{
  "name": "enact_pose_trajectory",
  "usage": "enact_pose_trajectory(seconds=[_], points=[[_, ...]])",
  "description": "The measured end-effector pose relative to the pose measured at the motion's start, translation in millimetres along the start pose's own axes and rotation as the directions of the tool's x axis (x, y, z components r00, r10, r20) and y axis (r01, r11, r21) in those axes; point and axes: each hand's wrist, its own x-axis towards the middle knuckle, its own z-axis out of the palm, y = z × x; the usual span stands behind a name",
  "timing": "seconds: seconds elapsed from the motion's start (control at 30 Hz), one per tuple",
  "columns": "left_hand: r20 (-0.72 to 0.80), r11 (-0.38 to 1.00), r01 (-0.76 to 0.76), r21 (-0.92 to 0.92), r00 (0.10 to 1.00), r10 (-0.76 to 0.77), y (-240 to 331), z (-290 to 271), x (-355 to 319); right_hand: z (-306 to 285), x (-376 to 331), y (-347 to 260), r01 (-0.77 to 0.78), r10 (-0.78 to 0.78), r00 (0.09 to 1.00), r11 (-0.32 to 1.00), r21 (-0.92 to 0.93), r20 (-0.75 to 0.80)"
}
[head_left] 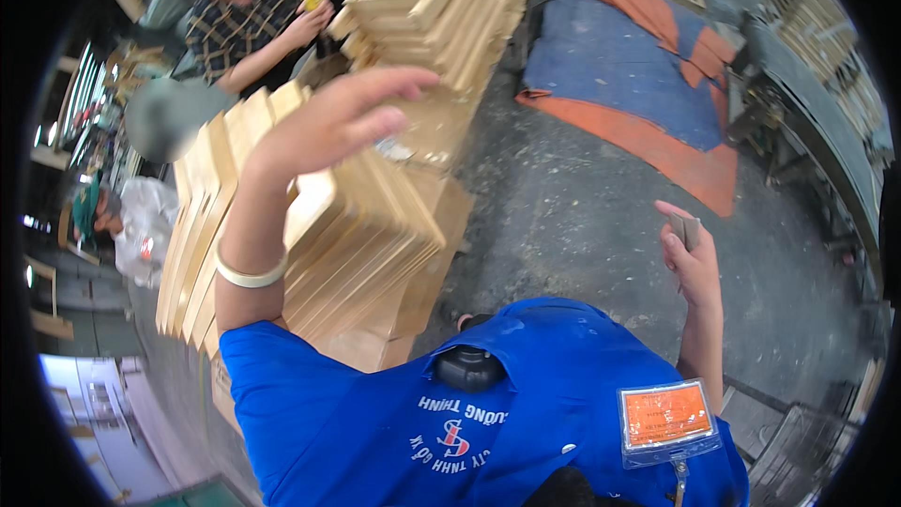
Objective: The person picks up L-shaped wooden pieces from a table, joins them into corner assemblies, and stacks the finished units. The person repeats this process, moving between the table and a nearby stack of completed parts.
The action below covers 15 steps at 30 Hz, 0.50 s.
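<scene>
My left hand (343,122) is raised over a stack of pale wooden frames (366,225) on my left, fingers stretched out and thumb apart. It is slightly smeared by motion and holds nothing that I can see. The frames stand packed closely side by side. Away from the stack, out to my right, my right hand (694,268) is closed on a small flat grey-brown piece of sandpaper (686,231), which sticks up between thumb and fingers.
More wooden frames (422,14) are piled farther along the bench (441,127). Beyond it, a person in a checked shirt (249,33) holds something yellow. A blue and orange tarp (619,66) lies on the grey floor; a curved-looking machine (826,122) stands far right.
</scene>
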Motion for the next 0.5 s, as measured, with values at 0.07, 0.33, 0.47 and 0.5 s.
enact_pose_trajectory(seconds=[0.07,0.33,0.47,0.5], points=[[0.091,0.991,-0.12,0.053,0.989,0.115,16.0,31.6,41.3,-36.0,-18.7,-1.8,0.024,-0.023,0.997,1.0,0.016,-0.07],[0.363,0.933,-0.078,-0.351,0.907,0.212,2.4,166.4,176.5,-129.1,-72.6,20.7,-0.086,0.101,0.95,0.994,0.063,-0.296],[0.529,0.902,0.174,-0.395,0.846,0.069,-29.8,250.9,252.6,-172.3,-58.7,30.8,-0.031,0.024,0.936,0.999,-0.016,-0.351],[0.563,0.906,0.224,-0.359,0.827,0.019,-37.1,271.9,275.8,-186.9,-52.7,31.1,-0.042,0.026,0.93,0.998,-0.036,-0.367]])
